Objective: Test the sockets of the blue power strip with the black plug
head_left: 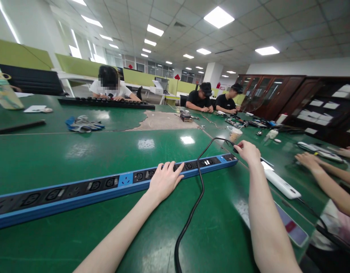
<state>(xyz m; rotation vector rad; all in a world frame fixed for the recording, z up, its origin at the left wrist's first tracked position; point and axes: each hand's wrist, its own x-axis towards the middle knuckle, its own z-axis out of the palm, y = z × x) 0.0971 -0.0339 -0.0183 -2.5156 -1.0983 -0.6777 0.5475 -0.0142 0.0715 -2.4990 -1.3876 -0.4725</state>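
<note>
A long blue power strip (125,179) with black sockets lies across the green table, running from the left edge to the right of centre. On its middle rests my left hand (165,180), palm down with fingers spread over the sockets. Beyond the strip's right end, my right hand (247,152) pinches the end of a black power cord (200,185), held a little above the table. Most of the plug at that end is hidden by my fingers. From there the cord arches left, crosses over the strip and curves down to the bottom edge.
Right of my forearm lie a white power strip (283,184) and a phone (294,223). A co-worker's hands (307,161) are at the far right. Blue-grey gloves (84,123), a long black strip (106,103) and a plastic cup (235,134) stand farther back. Several people sit around.
</note>
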